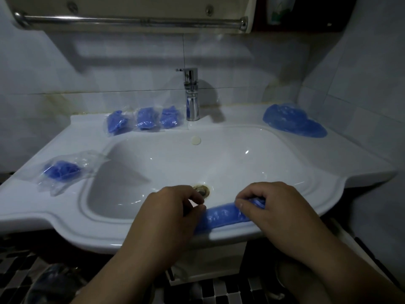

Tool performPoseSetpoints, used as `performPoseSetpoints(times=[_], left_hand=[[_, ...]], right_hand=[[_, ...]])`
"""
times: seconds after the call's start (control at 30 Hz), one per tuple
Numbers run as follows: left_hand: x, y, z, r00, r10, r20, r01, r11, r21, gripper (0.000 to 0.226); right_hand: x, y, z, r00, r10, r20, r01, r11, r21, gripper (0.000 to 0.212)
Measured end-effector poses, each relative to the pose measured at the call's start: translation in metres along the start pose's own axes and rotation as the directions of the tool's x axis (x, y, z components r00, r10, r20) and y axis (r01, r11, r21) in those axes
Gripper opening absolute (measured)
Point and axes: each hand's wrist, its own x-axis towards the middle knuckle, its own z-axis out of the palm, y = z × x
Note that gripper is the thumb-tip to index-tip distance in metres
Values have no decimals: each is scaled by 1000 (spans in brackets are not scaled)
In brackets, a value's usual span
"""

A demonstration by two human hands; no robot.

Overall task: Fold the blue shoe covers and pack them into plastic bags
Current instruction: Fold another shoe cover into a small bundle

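Starting on the far left, 1 packed bag (61, 170) with a folded blue wad inside lies on the sink (65, 218) rim. Then 3 more packed bags (145, 118) sit in a row along the back ledge, just left of the faucet (191, 95), so by my count 4 are done. Down front, the left hand (173, 211) has its fingers curled in, and thumb and fingertips look to be pinching the left end of the shoe cover (223, 215). The contact itself is in shadow, so I'm not 100% on that. The cover is squashed into a long narrow strip lying along the sink's front rim, just this side of the drain. The right hand (274, 205) is curled over the strip's right end, thumb on the near side and fingers wrapped over the top. Handling-wise I'd guess this stuff is super light, thin, floppy film, a bit slick on glazed ceramic, and it probably springs open if you let go. I'd hold it at both ends, press it flat against the rim, then bring 1 end over the other. Gentle near the elastic edge, thin film tears easily. Far right, back corner, the pile of loose covers (293, 121) waits its turn.
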Motion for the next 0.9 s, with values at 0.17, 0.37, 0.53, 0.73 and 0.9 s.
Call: performPoseSetpoints(times=[0.17, 0.37, 0.53, 0.73, 0.9], left_hand=[[7, -10, 4, 994, -72, -79, 81, 990, 113, 15], [9, -24, -2, 997, -64, -32, 71, 939, 336, 30], [16, -54, -19, 972, -223, 71, 155, 842, 517, 49], [6, -27, -17, 953, 290, -88, -269, 943, 198, 53], [-12, -10, 10, 852, 370, 371, -476, 843, 251, 83]], right_hand=[[0, -8, 8, 996, 57, -71, -63, 995, -75, 8], [4, -17, 9, 994, 93, -57, -101, 981, -163, 15], [2, -18, 8, 994, 105, -34, -109, 978, -179, 13], [2, -20, 5, 996, 90, -15, -91, 979, -183, 8], [1, -20, 6, 997, 58, -45, -66, 978, -197, 9]])
